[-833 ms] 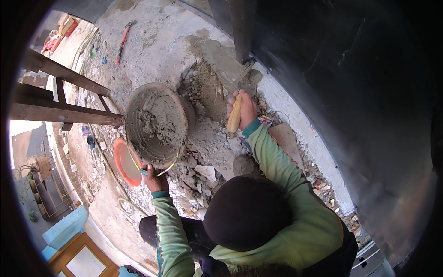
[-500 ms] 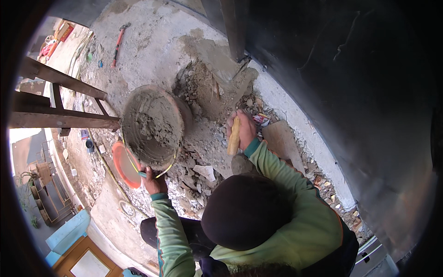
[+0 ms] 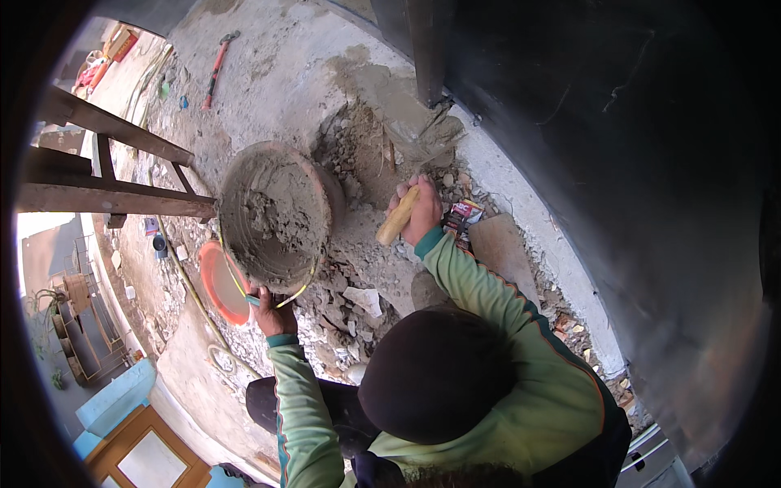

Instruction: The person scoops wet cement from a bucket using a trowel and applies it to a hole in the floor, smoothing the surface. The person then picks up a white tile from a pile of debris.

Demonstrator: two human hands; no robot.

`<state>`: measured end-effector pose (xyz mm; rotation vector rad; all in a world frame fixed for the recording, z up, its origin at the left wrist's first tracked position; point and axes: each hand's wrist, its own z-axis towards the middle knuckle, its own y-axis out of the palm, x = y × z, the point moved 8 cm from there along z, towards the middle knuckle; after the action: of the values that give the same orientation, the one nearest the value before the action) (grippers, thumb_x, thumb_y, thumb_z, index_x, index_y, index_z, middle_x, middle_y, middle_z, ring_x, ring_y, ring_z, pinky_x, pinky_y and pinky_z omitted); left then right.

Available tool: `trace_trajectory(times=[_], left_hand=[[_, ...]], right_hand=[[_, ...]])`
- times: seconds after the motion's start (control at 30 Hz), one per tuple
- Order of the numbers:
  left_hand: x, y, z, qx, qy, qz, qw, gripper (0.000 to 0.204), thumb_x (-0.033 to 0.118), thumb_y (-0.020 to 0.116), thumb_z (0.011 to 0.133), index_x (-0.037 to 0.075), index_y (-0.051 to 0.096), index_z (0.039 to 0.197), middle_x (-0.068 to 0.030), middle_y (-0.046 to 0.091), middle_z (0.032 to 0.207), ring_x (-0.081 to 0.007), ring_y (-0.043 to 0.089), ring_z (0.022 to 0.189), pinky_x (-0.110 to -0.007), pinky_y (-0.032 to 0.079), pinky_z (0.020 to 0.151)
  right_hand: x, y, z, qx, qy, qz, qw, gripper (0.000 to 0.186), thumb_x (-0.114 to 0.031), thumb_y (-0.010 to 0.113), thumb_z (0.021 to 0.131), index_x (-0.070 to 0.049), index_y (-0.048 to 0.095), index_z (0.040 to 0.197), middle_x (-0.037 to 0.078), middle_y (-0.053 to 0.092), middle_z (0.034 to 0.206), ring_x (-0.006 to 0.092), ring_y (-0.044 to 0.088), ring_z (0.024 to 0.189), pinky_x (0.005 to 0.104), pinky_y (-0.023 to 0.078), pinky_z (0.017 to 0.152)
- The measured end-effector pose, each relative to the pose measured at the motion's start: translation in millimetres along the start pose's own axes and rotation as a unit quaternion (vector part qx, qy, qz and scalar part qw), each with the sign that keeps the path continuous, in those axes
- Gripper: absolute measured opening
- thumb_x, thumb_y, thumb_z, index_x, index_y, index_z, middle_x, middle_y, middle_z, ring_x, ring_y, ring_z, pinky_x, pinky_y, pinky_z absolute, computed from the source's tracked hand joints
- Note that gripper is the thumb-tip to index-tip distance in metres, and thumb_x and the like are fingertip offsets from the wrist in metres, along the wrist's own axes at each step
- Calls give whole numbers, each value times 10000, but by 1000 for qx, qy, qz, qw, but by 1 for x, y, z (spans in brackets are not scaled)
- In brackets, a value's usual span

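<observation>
A round bucket (image 3: 332, 203) tilts toward me, with wet grey mortar (image 3: 285, 213) inside. My left hand (image 3: 273, 315) is closed around the grip of its wire handle, at the bucket's near rim. My right hand (image 3: 425, 213) wraps around the pale wooden handle of a trowel (image 3: 397, 217). The trowel's blade, past my knuckles, is hard to tell from the grey mortar there. Beyond that hand, smoothed wet mortar (image 3: 399, 102) lies at the foot of a dark post, beside a dug-up patch of sandy rubble (image 3: 370, 154).
An orange basin (image 3: 213, 281) stands left of the bucket, near a hose (image 3: 191, 293). A wooden ladder-like frame (image 3: 114, 199) juts in from the left. A red-handled hammer (image 3: 215, 73) lies farther off. A dark panel (image 3: 602, 163) rises on the right; a packet (image 3: 462, 220) and flat slab (image 3: 500, 248) lie nearby.
My right hand has shifted slightly up, and the trowel handle has swung from near upright to slanting down-left. More of the packet shows. My left hand keeps its grip on the bucket handle.
</observation>
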<state>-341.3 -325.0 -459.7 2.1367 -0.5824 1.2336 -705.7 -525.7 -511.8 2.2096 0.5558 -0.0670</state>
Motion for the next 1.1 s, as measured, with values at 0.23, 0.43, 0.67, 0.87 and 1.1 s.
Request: trace_trajectory(times=[0.23, 0.43, 0.67, 0.87, 1.1], left_hand=[[-3, 16, -3, -11, -6, -14, 1000, 447, 140, 574, 980, 102, 442, 1404, -59, 618, 1209, -204, 619, 1037, -430, 541, 860], [3, 5, -1, -21, -1, 3, 1000, 444, 139, 588, 970, 128, 453, 1393, -48, 626, 1174, -195, 630, 988, -425, 550, 821], [8, 28, -13, 44, -7, 10, 999, 430, 128, 588, 969, 125, 455, 1377, -4, 619, 1009, -146, 595, 804, -370, 530, 727], [7, 45, -18, 37, 1, -16, 999, 392, 134, 592, 969, 134, 478, 1344, -7, 624, 1036, -154, 607, 864, -395, 535, 766], [-4, 19, -5, -19, -12, -15, 1000, 338, 166, 588, 979, 146, 502, 1305, -24, 630, 1116, -208, 622, 988, -459, 536, 841]], right_hand=[[-19, 6, 43, -77, -41, -59, 994, 254, -424, 475, 993, -176, 468, 936, 24, 524, 772, 226, 538, 620, 432, 463, 559], [-31, -3, 19, -108, -27, -129, 985, 255, -415, 467, 1001, -167, 476, 944, 20, 526, 740, 198, 543, 586, 372, 459, 503], [-42, -2, 38, -73, 13, -127, 989, 255, -406, 461, 1003, -157, 486, 957, 23, 543, 749, 186, 538, 556, 373, 469, 492], [-54, -5, 40, -80, -13, -164, 983, 261, -408, 458, 998, -152, 491, 957, 12, 544, 742, 177, 543, 576, 355, 471, 501], [-49, -4, 31, -79, 0, -144, 986, 226, -353, 468, 992, -134, 493, 944, 37, 552, 741, 205, 556, 547, 380, 470, 486]])
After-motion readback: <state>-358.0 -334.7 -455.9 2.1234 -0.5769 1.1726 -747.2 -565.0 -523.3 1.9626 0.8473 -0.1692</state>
